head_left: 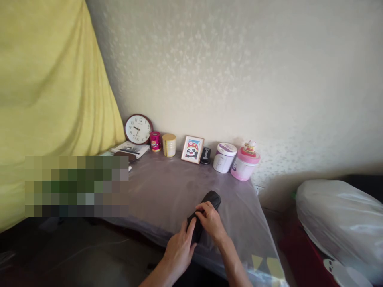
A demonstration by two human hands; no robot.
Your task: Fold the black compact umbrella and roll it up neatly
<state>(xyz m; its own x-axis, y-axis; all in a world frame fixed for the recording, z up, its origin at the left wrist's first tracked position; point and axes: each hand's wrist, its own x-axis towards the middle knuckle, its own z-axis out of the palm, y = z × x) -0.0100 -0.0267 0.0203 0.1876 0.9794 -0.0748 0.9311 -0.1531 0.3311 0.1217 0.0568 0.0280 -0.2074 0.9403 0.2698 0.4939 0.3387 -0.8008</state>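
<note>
A black folded umbrella [212, 198] lies slantwise at the front edge of the table, its far end pointing away to the right. My left hand [180, 248] is wrapped around its near part, thumb and fingers on either side. Higher up, my right hand [210, 221] pinches the dark fabric near the middle, its fingertips close to those of the left. Both hands cover much of the umbrella, so its near end is partly hidden.
Along the wall stand a round clock [139, 129], a pink can [155, 142], a yellow tin [169, 145], a framed panda picture [192, 149], a white tub [225, 158] and a pink-lidded tub [245, 164]. A yellow curtain [54, 79] hangs left; a plastic-covered bundle [341, 215] sits right.
</note>
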